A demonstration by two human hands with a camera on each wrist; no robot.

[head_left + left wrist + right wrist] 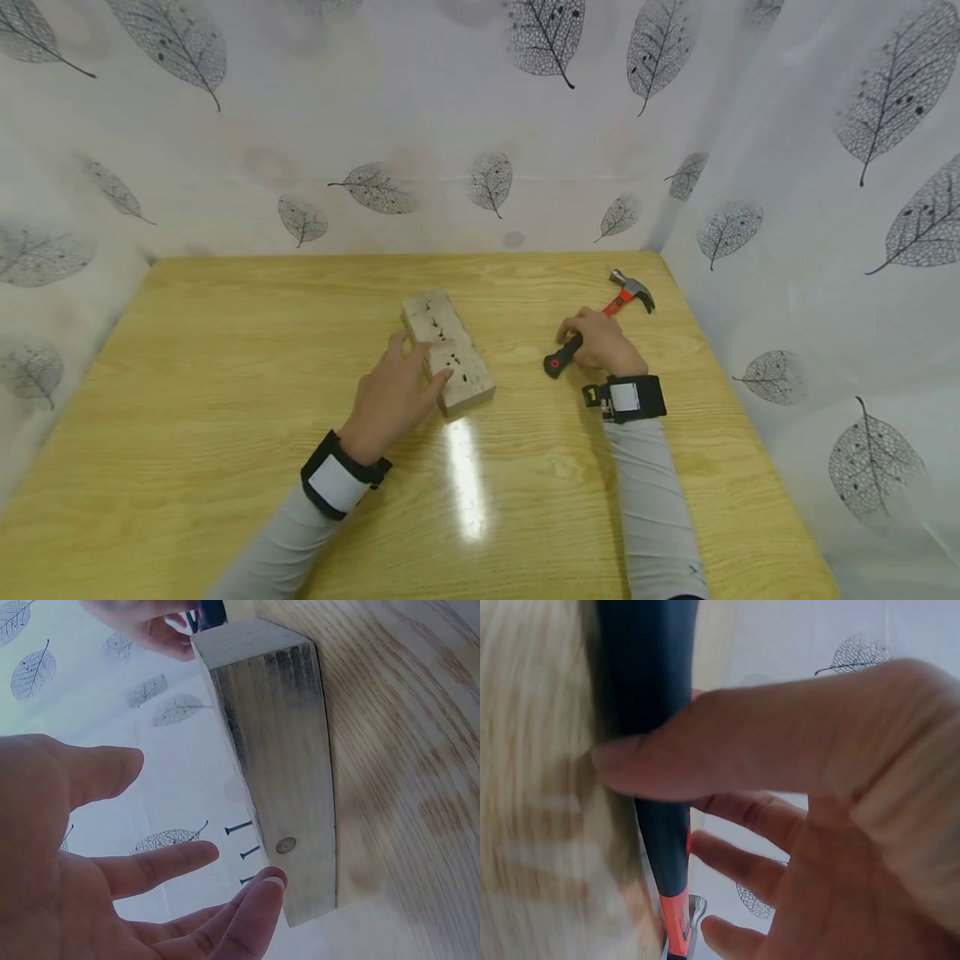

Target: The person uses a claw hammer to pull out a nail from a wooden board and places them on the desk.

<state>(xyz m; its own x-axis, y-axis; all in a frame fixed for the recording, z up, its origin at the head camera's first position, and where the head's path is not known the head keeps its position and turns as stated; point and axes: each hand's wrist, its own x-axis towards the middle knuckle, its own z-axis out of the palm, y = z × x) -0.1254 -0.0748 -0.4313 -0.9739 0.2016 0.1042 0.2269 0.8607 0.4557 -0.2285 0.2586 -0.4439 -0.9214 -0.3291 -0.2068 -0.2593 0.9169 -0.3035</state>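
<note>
On the table lies a pale wooden block [459, 354] with several dark nails and holes along its top. Beside its left edge is my left hand [397, 392], fingers extended and spread, the thumb reaching over the near end. In the left wrist view a fingertip is right at the block's side [281, 765], and several nails [250, 853] stick out of its top face. My right hand [600, 343] holds a claw hammer by its black handle [656, 682], thumb across one side and fingers on the other. The hammer's metal head [633, 287] points away to the right.
The wooden table [247, 358] has a white leaf-patterned sheet [420, 108] behind it and another along its right side. A bright light reflection shows on the tabletop in front of the block.
</note>
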